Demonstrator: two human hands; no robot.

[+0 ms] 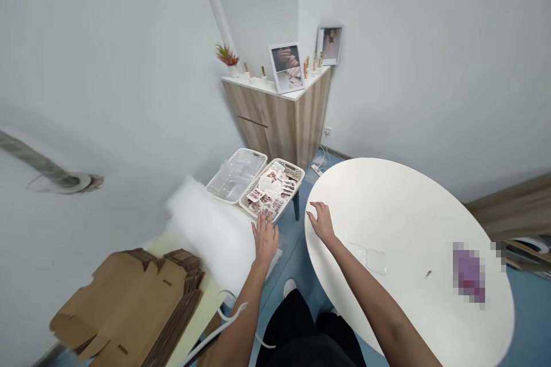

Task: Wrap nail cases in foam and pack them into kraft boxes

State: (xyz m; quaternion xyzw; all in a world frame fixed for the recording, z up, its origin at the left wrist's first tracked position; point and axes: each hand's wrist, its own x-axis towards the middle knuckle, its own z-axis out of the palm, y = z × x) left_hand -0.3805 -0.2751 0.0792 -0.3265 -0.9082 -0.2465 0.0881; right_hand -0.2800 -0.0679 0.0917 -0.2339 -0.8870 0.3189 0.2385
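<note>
- In the head view, the left grip [264, 238] was spread, palm down and with nothing in it; its fingertips reached the near end of a basket [297, 167] of printed cards [270, 183], though I could not tell whether they touched it.
- The right grip [322, 222] was parted too, thumb and fingers loosely curled around nothing; it hung at the left edge of the white tabletop [370, 195], and contact there was hard to judge.
- The cards lay loosely heaped inside their basket, perhaps so that any one could be picked out; a second basket [258, 153], holding clear plastic sheets [236, 175], stood right beside it, probably to keep both within one reach.
- White foam wrap [210, 229] lay this side of the baskets; flattened cardboard boxes [133, 292] were stacked nearer still, likely unfolded to save room.
- On the tabletop lay a clear plastic piece [376, 261], a small dark scrap [428, 274] and a purple thing [469, 269], too blocky to identify; their wide spacing presumably left working space.
</note>
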